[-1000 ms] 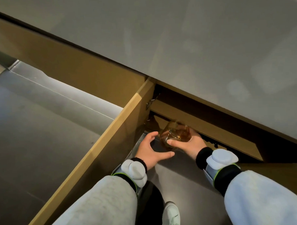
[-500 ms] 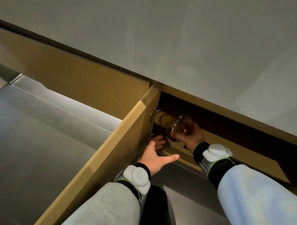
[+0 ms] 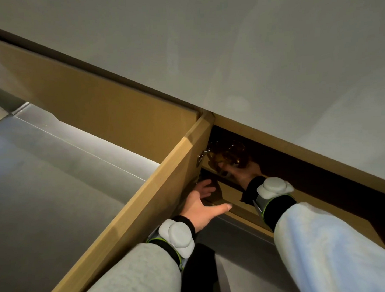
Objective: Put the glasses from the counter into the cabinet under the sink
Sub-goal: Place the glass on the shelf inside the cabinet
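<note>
A clear glass [image 3: 232, 154] with amber reflections sits inside the dark upper part of the open cabinet [image 3: 282, 164] under the grey counter. My right hand [image 3: 243, 171] reaches into the cabinet and grips the glass from below. My left hand [image 3: 200, 203] hovers lower, fingers spread, palm near the front edge of the wooden shelf [image 3: 233, 196], holding nothing. The far side of the glass is lost in shadow.
The open wooden cabinet door [image 3: 145, 205] stands to the left of my arms, with a metal hinge [image 3: 202, 156] near its top. The grey counter [image 3: 249, 55] overhangs above. Grey floor [image 3: 45, 185] spreads to the left.
My right hand has lifted the glass up from near the floor and pushed it deeper into the cabinet. My left hand let go of the glass and stayed lower, open.
</note>
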{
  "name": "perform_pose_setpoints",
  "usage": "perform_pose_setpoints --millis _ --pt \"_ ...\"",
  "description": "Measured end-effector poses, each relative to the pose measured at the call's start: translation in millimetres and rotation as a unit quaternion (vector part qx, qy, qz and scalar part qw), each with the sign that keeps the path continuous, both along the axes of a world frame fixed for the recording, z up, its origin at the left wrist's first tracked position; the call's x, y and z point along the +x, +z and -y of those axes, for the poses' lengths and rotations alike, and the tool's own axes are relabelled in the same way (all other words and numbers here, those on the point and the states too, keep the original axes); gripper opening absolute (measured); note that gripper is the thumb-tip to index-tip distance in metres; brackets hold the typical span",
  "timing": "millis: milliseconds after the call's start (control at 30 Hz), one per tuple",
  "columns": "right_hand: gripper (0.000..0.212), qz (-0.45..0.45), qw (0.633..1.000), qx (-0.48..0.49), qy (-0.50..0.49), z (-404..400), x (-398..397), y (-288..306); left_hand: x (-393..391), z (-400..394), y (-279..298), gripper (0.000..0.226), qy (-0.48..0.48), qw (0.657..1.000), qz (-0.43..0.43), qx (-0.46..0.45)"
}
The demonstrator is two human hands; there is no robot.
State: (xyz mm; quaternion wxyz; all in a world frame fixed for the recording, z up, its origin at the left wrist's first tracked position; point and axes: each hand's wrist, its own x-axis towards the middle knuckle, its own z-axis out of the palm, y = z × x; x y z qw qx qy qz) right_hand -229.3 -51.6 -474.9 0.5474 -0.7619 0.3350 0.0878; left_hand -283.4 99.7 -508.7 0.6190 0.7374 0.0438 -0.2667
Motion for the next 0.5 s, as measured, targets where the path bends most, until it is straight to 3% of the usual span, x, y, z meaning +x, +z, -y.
perform_pose_setpoints --millis 233,333,500 --pt "0.089 -0.068 0.997 -0.026 0.039 4.5 16.4 -0.2 -3.8 -0.1 1.4 0.078 -0.015 1.000 -0.009 0.004" --pt "0.091 -0.100 0.992 -0.023 0.070 6.0 21.3 3.1 -5.0 -2.8 2.8 0.077 -0.014 1.000 -0.014 0.004" --pt "0.087 -0.074 0.993 -0.026 0.082 7.1 12.4 7.3 -9.8 -6.7 6.6 0.073 0.001 1.000 -0.029 -0.005"
